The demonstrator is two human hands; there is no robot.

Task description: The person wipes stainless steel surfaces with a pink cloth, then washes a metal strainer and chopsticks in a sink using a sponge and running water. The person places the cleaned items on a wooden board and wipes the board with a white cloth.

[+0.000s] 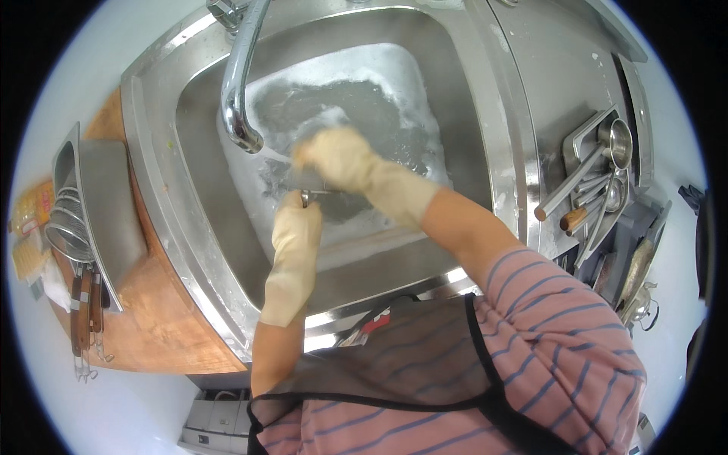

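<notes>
Both of my hands wear cream rubber gloves and are over a stainless-steel sink (352, 276) of soapy water (352, 105). My left hand (297, 219) is closed around the metal handle (307, 197) of a utensil at the near left of the suds. The rest of that utensil is blurred and partly hidden by my right hand. Just beyond it, my right hand (341, 156) is curled and smeared by motion. An orange-brown patch shows at its fingers, and I cannot make out whether it is a held thing.
A chrome faucet (236, 96) reaches over the sink's left side. On the wooden counter (170, 324) stand a metal pan (111, 199) and wire-mesh strainers (68, 227). Right of the sink, a metal tray (574, 142) holds ladles (614, 139) and other handled utensils.
</notes>
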